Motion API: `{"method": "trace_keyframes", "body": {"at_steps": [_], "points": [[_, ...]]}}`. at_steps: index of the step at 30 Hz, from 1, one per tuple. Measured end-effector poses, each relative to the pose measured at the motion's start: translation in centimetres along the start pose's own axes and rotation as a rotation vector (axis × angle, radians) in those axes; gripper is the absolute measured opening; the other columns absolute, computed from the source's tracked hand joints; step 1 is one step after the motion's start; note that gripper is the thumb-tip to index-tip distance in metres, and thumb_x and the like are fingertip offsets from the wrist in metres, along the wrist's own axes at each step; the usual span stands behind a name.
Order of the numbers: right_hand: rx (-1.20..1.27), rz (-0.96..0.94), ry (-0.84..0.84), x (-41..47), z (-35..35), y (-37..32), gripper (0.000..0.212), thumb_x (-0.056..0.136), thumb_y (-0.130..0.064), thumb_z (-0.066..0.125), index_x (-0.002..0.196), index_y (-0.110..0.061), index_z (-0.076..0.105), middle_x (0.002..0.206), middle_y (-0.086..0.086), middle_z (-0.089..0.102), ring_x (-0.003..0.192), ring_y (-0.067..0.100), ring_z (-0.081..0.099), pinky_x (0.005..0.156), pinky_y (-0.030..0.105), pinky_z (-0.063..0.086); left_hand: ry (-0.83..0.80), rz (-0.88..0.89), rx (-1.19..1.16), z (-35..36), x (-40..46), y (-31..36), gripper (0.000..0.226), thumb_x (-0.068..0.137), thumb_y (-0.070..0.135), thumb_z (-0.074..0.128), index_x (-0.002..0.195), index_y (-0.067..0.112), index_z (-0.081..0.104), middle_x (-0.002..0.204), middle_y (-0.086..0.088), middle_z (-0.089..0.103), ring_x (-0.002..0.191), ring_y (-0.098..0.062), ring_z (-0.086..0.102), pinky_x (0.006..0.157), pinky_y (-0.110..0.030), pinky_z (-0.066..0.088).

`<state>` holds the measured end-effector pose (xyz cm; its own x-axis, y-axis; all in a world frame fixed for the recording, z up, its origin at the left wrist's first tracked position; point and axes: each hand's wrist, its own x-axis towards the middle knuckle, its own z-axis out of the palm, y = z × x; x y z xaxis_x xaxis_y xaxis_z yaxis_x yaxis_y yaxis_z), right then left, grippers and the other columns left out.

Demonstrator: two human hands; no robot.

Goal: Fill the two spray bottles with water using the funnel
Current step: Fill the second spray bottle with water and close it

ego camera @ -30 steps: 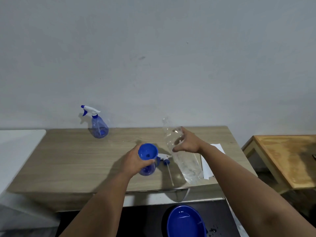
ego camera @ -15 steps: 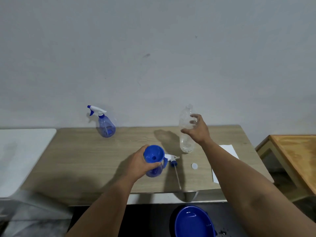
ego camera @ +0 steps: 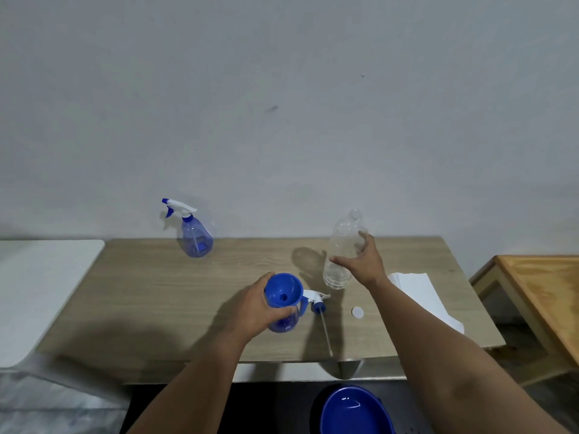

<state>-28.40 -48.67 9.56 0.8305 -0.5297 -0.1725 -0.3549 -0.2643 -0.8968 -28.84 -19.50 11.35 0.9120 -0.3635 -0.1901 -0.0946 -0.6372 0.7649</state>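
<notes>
Left hand (ego camera: 253,308) wrapped around open spray bottle (ego camera: 283,322) near middle of front edge of wooden tabletop (ego camera: 150,296), fingers curled round its body just under blue funnel (ego camera: 283,291) seated in its neck. Right hand (ego camera: 363,264) open, fingers spread and relaxed, right beside clear plastic bottle (ego camera: 343,249); thumb and fingertips close to its wall, contact impossible to judge. Clear bottle upright, uncapped, right of centre. White cap (ego camera: 357,312) flat on tabletop just in front of it, toward front edge. Removed sprayer head (ego camera: 317,300) lying beside held bottle, dip tube pointing to front edge. Second spray bottle (ego camera: 194,234), trigger head on, upright at back edge, left of centre. White paper towel (ego camera: 419,292) at right edge. Blue basin (ego camera: 354,411) below front edge. No labels, brands or readable writing anywhere.
</notes>
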Motion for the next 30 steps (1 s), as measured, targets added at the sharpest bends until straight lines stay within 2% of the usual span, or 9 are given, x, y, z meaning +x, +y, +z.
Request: {"method": "trace_keyframes", "body": {"at_steps": [5, 9, 14, 16, 19, 21, 24, 26, 30], "points": [[-0.23, 0.152, -0.03, -1.2, 0.2, 0.9, 0.075, 0.075, -0.02, 0.092, 0.134, -0.007, 0.048, 0.122, 0.01, 0.064, 0.107, 0.029, 0.062, 0.087, 0.036, 0.051, -0.003, -0.011, -0.032, 0.2, 0.2, -0.5, 0.095, 0.062, 0.052, 0.089, 0.143, 0.037, 0.043, 0.114, 0.027, 0.06, 0.105, 0.002, 0.058, 0.077, -0.013, 0.041], [-0.43, 0.265, -0.096, -3.0, 0.7, 1.8, 0.025, 0.084, -0.019, 0.081, 0.082, -0.007, 0.06, 0.087, 0.007, 0.066, 0.075, 0.021, 0.061, 0.068, 0.032, 0.048, -0.019, -0.012, -0.044, 0.3, 0.4, -1.2, 0.099, 0.06, 0.055, 0.088, 0.145, 0.037, 0.04, 0.12, 0.023, 0.062, 0.109, 0.002, 0.059, 0.074, -0.009, 0.039], [-0.573, 0.215, -0.272, -4.2, 3.1, -0.3, 0.021, 0.083, -0.021, 0.076, 0.083, -0.001, 0.07, 0.073, 0.009, 0.065, 0.072, 0.03, 0.068, 0.068, 0.04, 0.059, -0.038, -0.047, -0.034, 0.6, 0.8, -2.4, 0.115, 0.056, 0.055, 0.089, 0.152, 0.04, 0.029, 0.133, 0.022, 0.056, 0.125, 0.0, 0.053, 0.094, -0.024, 0.044], [-0.573, 0.153, -0.295, -4.4, 4.1, -2.4, 0.02, 0.08, -0.017, 0.069, 0.085, 0.001, 0.075, 0.071, 0.011, 0.072, 0.065, 0.029, 0.07, 0.065, 0.038, 0.061, -0.098, -0.056, -0.114, 0.8, 0.7, -2.7, 0.106, 0.062, 0.038, 0.092, 0.149, 0.04, 0.031, 0.133, 0.023, 0.053, 0.126, 0.0, 0.049, 0.093, -0.021, 0.04], [-0.563, -0.02, -0.249, -5.0, 5.4, -6.3, 0.02, 0.083, -0.021, 0.068, 0.098, -0.013, 0.078, 0.091, 0.005, 0.079, 0.087, 0.026, 0.075, 0.082, 0.037, 0.063, -0.156, -0.056, -0.179, 1.6, 1.8, -3.9, 0.082, 0.067, 0.02, 0.087, 0.136, 0.04, 0.048, 0.122, 0.021, 0.064, 0.116, 0.002, 0.059, 0.085, -0.018, 0.045], [-0.603, -0.096, -0.348, -5.2, 6.4, -8.4, 0.043, 0.083, -0.027, 0.074, 0.126, -0.019, 0.07, 0.114, 0.002, 0.074, 0.107, 0.023, 0.07, 0.092, 0.034, 0.057, -0.151, -0.091, -0.195, 2.2, 2.5, -4.7, 0.071, 0.066, 0.021, 0.085, 0.129, 0.034, 0.057, 0.114, 0.014, 0.069, 0.107, -0.002, 0.064, 0.081, -0.02, 0.049], [-0.867, -0.169, -0.653, -5.4, 8.3, -10.2, 0.103, 0.072, -0.037, 0.089, 0.16, -0.023, 0.037, 0.152, 0.008, 0.051, 0.137, 0.031, 0.053, 0.107, 0.042, 0.051, -0.111, -0.146, -0.229, 3.2, 3.7, -5.8, 0.055, 0.06, 0.029, 0.084, 0.112, 0.025, 0.065, 0.095, 0.005, 0.075, 0.09, -0.013, 0.071, 0.082, -0.041, 0.058], [-1.043, -0.171, -0.747, -5.8, 9.4, -10.8, 0.116, 0.067, -0.04, 0.095, 0.162, -0.022, 0.031, 0.155, 0.009, 0.048, 0.133, 0.034, 0.055, 0.103, 0.046, 0.055, -0.124, -0.198, -0.203, 3.7, 4.3, -5.8, 0.041, 0.064, 0.024, 0.085, 0.099, 0.023, 0.064, 0.084, 0.004, 0.072, 0.085, -0.018, 0.07, 0.08, -0.043, 0.059], [-1.283, -0.278, -0.735, -6.7, 11.4, -11.2, 0.086, 0.07, -0.044, 0.092, 0.144, -0.018, 0.055, 0.133, 0.007, 0.066, 0.097, 0.027, 0.068, 0.077, 0.039, 0.059, -0.133, -0.247, -0.206, 4.5, 5.0, -6.1, 0.034, 0.07, 0.017, 0.084, 0.097, 0.013, 0.064, 0.083, -0.003, 0.068, 0.087, -0.026, 0.066, 0.081, -0.043, 0.057]]}}
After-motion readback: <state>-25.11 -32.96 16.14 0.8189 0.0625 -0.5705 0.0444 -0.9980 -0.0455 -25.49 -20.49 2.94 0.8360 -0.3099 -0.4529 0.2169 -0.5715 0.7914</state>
